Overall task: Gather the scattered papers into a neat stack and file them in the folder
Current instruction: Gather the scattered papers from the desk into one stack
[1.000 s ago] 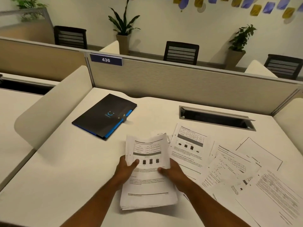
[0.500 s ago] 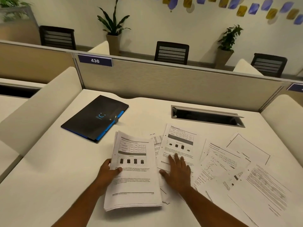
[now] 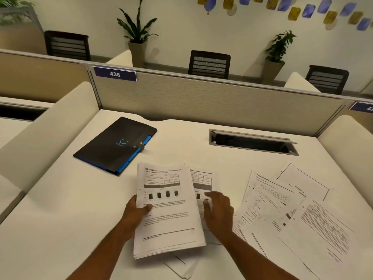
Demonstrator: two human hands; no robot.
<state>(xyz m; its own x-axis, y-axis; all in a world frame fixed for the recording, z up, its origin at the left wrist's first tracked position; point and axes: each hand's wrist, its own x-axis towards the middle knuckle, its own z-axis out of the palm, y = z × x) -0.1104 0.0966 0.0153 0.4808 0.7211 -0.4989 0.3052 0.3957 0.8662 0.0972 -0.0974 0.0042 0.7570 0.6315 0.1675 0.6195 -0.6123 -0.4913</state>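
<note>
Left hand (image 3: 134, 210) grips paper stack (image 3: 167, 211); right hand (image 3: 219, 211) flat, fingers relaxed, on loose sheet (image 3: 201, 181). Black folder (image 3: 115, 145) closed on counter (image 3: 60, 219), contents hidden.

Right hand (image 3: 219, 209): you have let go of the stack (image 3: 168, 209) and now drag a loose sheet (image 3: 202, 183) leftward against it.
Left hand (image 3: 137, 211): you now hold that stack alone.
Sheet: it has shifted toward the stack.
</note>
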